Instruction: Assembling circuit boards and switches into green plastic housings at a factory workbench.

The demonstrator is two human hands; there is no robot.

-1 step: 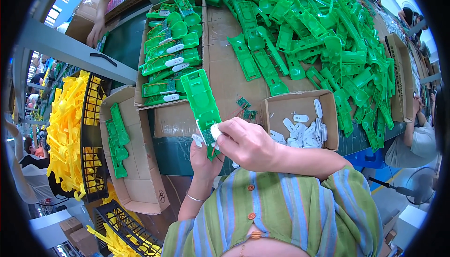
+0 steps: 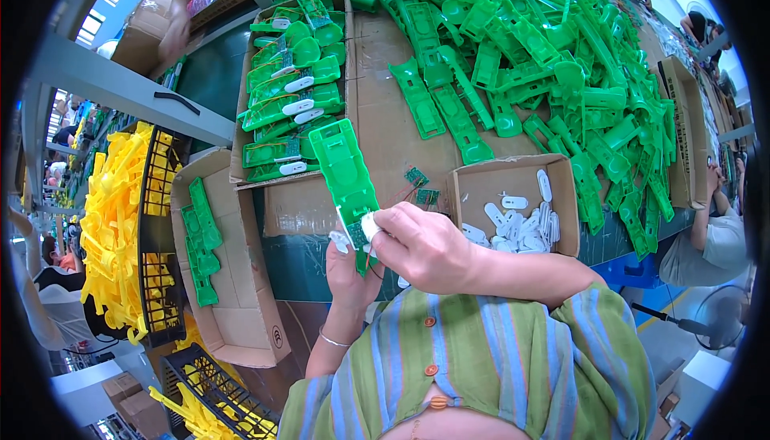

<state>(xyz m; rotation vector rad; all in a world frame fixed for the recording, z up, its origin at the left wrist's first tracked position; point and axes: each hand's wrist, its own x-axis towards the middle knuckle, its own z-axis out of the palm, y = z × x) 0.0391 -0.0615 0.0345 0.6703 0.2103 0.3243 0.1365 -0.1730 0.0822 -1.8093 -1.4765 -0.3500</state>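
My left hand [image 2: 348,278] is closed round the lower end of a long green plastic shell [image 2: 343,163], which tilts up and away from me. A small green circuit board [image 2: 354,234] sits at the shell's near end. Over that end my right hand [image 2: 423,249] is closed in a pinch beside a white piece [image 2: 370,225]; whether the fingers grip this piece or wear it as a covering I cannot tell. White material [image 2: 340,241] also shows at my left thumb tip. Thin wires run from near my right fingers to loose circuit boards [image 2: 427,196] on the cardboard.
Beyond lies a big heap of green shells [image 2: 521,55]. A small carton [image 2: 513,169] holds white oval parts. Another carton [image 2: 350,63] holds shells with boards and wires. Leftward are a box with green shells [image 2: 241,304], yellow parts [image 2: 112,231] and a metal post [image 2: 120,91].
My hands and the green shell have barely shifted. At the upper left, a co-worker's hand has moved up and is blurred.
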